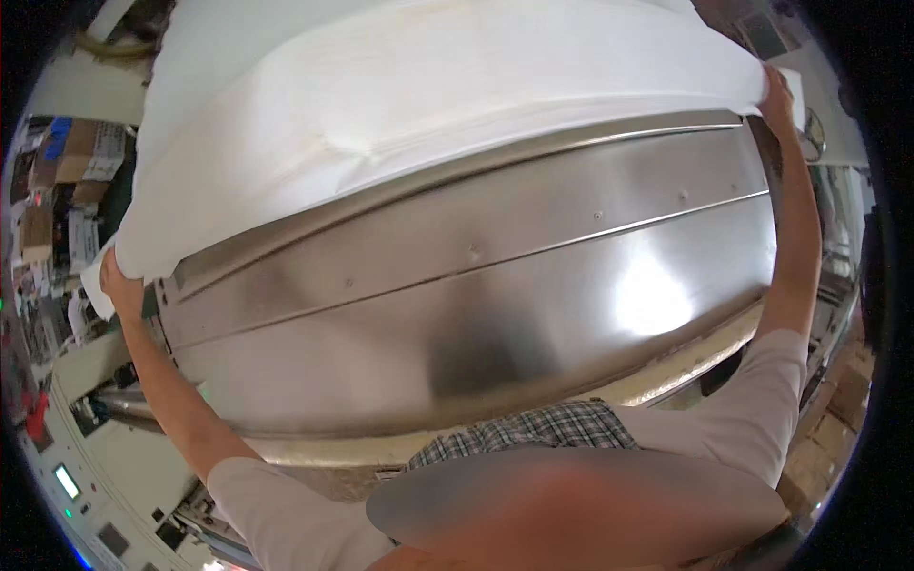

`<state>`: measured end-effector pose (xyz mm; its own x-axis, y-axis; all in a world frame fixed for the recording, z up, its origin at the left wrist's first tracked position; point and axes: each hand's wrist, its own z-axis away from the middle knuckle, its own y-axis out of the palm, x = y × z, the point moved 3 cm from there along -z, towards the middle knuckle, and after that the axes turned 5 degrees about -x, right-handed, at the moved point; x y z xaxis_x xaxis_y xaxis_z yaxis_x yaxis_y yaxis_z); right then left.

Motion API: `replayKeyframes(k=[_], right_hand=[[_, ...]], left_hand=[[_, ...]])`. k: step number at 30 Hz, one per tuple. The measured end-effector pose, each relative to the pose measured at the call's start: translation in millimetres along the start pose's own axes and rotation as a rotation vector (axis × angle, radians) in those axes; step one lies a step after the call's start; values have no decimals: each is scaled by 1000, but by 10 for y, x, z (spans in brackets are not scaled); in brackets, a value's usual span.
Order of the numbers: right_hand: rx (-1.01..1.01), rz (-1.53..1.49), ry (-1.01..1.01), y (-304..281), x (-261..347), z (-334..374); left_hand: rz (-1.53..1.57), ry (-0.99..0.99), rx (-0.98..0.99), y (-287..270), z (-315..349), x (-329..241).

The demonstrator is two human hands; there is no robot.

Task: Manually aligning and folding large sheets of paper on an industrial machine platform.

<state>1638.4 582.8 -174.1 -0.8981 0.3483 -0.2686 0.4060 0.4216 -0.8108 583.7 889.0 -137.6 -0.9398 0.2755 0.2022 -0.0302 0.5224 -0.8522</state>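
A wide white cloth (pixel 457 76) stretches across the far side, its near edge pulled out between my two hands. My left hand (pixel 121 284) grips the cloth's left corner, with a bit of white material sticking out past the fingers. At the far right, my right hand (pixel 778 98) has its fingers closed around the other end of that edge. Both arms are spread wide. Below the cloth lies a broad, shiny metal panel (pixel 381 328) with a seam along it and a row of small screws. Folds cross the middle of the cloth.
A pale machine cabinet (pixel 124 466) with a small lit screen (pixel 67 482) stands at lower left. Cardboard boxes (pixel 90 152) and clutter fill the far left. More cardboard (pixel 828 438) lies at lower right. A yellowish padded strip (pixel 666 381) runs along the panel's near edge.
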Motion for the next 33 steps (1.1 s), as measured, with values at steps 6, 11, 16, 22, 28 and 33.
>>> replayKeyframes(k=[6, 11, 16, 22, 28, 33], right_hand=[[11, -47, -126, -310, -769, 951], [73, -40, -56, -573, -261, 1950], [161, -93, -30, -810, 49, 2469], [280, -103, 7, -1198, 451, 2542], [464, -103, -57, -1067, 613, 2510], [727, -104, -103, -883, 388, 2465]], left_hand=[[163, 200, -25, -18, 476, -397], [20, 49, 70, -138, 1255, -456], [-7, 20, 156, -308, 1983, -449], [-22, -168, 399, -439, 2574, -280], [-32, -171, 533, -320, 2828, -190], [-89, -48, 802, -290, 2565, 17]])
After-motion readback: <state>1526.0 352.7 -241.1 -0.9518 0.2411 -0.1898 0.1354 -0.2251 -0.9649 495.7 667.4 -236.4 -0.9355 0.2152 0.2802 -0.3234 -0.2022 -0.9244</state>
